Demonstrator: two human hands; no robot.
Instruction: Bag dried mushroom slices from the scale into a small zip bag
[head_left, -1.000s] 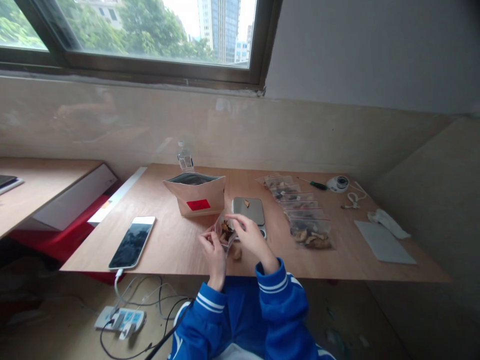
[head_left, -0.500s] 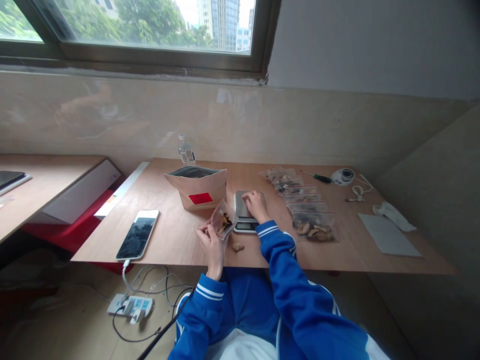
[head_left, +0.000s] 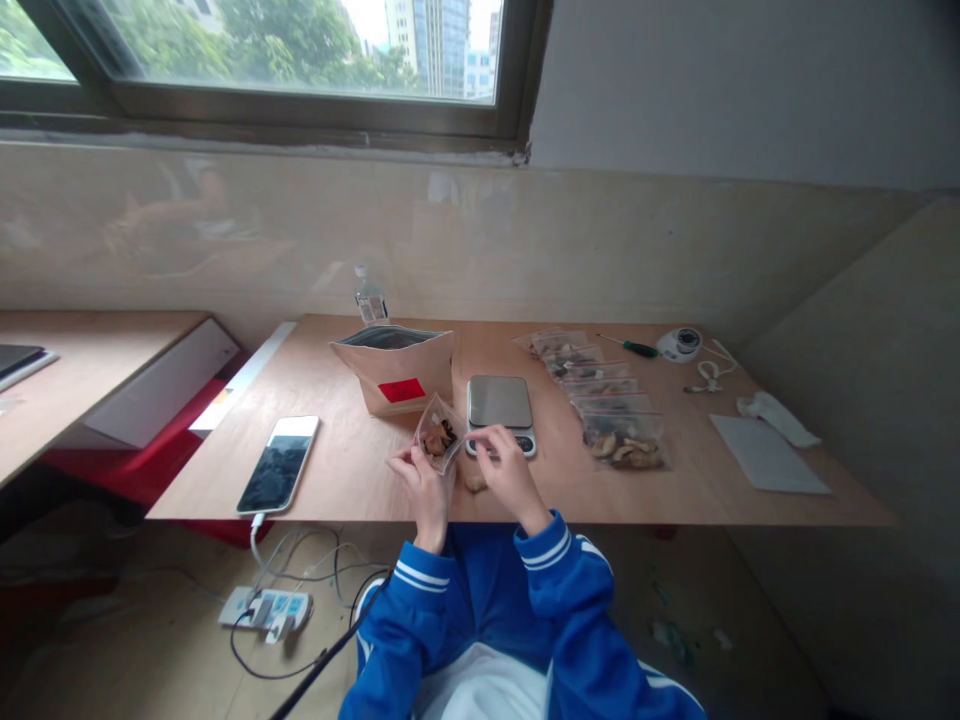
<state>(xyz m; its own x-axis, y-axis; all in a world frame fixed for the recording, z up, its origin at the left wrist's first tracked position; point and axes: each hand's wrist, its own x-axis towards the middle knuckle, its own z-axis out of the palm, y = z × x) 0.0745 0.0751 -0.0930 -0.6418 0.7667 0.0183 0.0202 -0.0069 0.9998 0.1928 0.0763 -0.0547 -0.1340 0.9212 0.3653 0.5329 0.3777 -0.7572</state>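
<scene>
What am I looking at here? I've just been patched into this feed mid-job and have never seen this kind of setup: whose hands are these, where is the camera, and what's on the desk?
There is no machine: a person in blue sleeves works bare-handed, and the single camera sits on their head, looking forward and down. The left hand holds a small clear bag with brownish pieces inside. The right hand pinches at that bag's open edge. Just behind lies a small kitchen scale, its plate bare. On the wooden desk are also a brown paper pouch with a red label, a phone on a cable, a row of filled clear bags, a water bottle and one loose piece near the hands.
</scene>
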